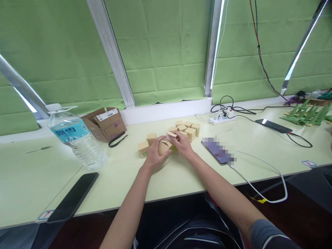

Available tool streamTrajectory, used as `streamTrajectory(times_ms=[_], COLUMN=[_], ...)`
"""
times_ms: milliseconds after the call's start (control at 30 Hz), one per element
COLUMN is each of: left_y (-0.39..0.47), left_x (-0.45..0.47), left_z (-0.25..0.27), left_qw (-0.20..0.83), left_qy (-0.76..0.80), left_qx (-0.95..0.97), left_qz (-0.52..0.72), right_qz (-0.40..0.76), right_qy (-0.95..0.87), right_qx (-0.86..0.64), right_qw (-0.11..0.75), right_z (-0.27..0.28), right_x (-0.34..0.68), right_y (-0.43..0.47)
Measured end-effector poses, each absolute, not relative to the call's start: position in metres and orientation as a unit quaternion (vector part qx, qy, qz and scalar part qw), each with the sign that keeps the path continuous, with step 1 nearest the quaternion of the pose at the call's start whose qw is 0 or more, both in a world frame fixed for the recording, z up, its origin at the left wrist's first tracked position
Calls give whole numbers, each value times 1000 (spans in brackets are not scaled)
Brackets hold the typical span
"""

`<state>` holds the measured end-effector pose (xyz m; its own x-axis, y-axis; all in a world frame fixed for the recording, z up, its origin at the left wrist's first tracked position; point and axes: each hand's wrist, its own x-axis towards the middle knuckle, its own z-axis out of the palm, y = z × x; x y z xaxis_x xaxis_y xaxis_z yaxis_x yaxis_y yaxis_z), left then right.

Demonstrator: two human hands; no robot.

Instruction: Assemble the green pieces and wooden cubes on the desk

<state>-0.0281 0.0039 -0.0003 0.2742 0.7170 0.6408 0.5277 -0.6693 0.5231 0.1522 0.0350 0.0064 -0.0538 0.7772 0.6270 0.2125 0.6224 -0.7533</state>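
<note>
In the middle of the table my left hand (156, 154) is wrapped round a small kraft cardboard box (164, 147). My right hand (183, 144) is at the box's upper right, its fingers pinching a small whitish piece (169, 137) whose kind I cannot make out. Two similar small boxes, one in front (143, 148) and one behind (151, 138), stand just left of my left hand. Beyond my right hand several more small boxes (191, 134) are grouped together. My fingers hide part of the held box.
At left stand a large water bottle (77, 138) and an opened brown carton (109, 126); a black phone (75, 195) lies near the front edge. On the right are a charging phone (218, 151), a power strip (221, 118), cables, another phone (273, 126) and green plastic parts (303, 116).
</note>
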Motion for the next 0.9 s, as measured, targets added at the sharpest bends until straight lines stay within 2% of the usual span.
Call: streamTrajectory(times_ms=[633, 900], left_y=[-4, 1], left_x=[-22, -27], left_z=[3, 5], left_qw=[64, 34], left_qy=[322, 333], left_qx=[850, 814], left_qz=[413, 475], right_qz=[301, 308], right_qy=[-665, -723], right_qx=[-370, -287], right_qw=[575, 547], right_z=[12, 12], right_x=[152, 152], right_y=[28, 24])
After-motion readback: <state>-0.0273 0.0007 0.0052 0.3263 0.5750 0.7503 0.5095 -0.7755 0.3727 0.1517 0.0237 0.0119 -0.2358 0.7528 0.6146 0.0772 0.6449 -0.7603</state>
